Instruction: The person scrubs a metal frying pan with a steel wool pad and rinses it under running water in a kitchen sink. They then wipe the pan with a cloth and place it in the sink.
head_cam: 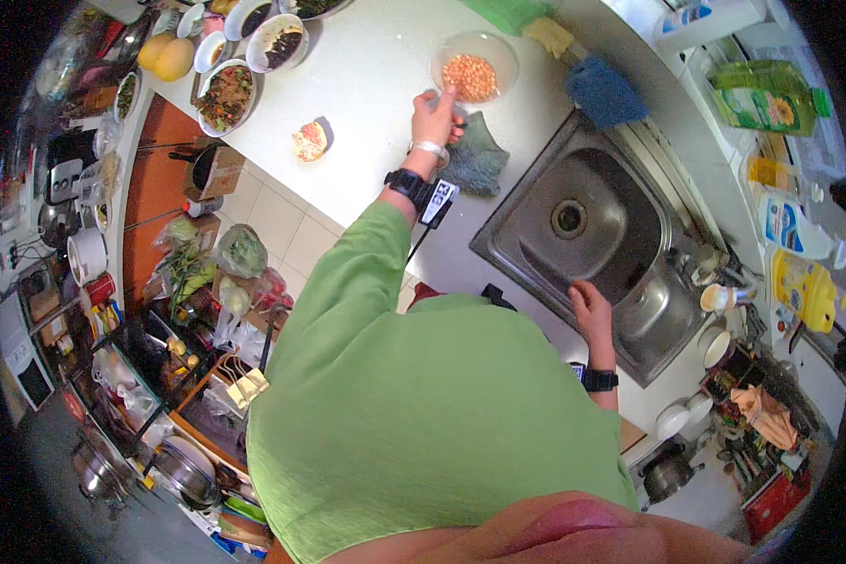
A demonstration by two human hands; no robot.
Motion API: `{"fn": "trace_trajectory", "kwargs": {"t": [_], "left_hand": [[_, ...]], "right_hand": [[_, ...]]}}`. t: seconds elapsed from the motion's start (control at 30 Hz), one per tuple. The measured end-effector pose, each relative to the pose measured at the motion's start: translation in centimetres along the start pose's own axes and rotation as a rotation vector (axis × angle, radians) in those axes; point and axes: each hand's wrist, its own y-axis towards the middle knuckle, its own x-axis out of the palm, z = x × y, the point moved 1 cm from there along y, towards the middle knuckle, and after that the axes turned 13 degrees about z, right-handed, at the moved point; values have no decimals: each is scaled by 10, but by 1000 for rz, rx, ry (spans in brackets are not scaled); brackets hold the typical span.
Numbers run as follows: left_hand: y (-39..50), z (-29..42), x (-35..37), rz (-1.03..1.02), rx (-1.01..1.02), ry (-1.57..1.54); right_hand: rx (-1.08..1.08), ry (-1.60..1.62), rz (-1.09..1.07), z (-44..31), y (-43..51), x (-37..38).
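Observation:
My left hand (435,121) reaches over the white counter (374,92). Its thumb overlaps the near rim of a clear bowl (509,63) of pomegranate seeds (471,77), while the other fingers curl below. Whether it grips the rim is unclear. Beside that wrist lies a dark green cloth (478,158), rumpled on the counter. A broken piece of pomegranate (310,142) sits to the left. Over the near edge of the stainless steel sink (529,240), my right hand (593,314) is held with loosely bent fingers and nothing visible in it.
Several bowls of food (225,97) and yellow round fruits (166,56) stand at the far left. A blue cloth (605,90) hangs by the sink's back corner. Detergent bottles (768,99) line the right ledge. Bagged vegetables (242,251) sit below, left.

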Motion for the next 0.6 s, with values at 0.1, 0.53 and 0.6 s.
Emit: {"fn": "trace_trajectory", "kwargs": {"t": [0.1, 0.53, 0.6], "left_hand": [[24, 14, 15, -118, -41, -63], [110, 63, -60, 165, 48, -50], [84, 52, -68, 432, 153, 143]], "right_hand": [[-50, 11, -16, -2, 6, 1], [-80, 59, 19, 4, 9, 2], [-111, 25, 48, 0, 10, 2]]}}
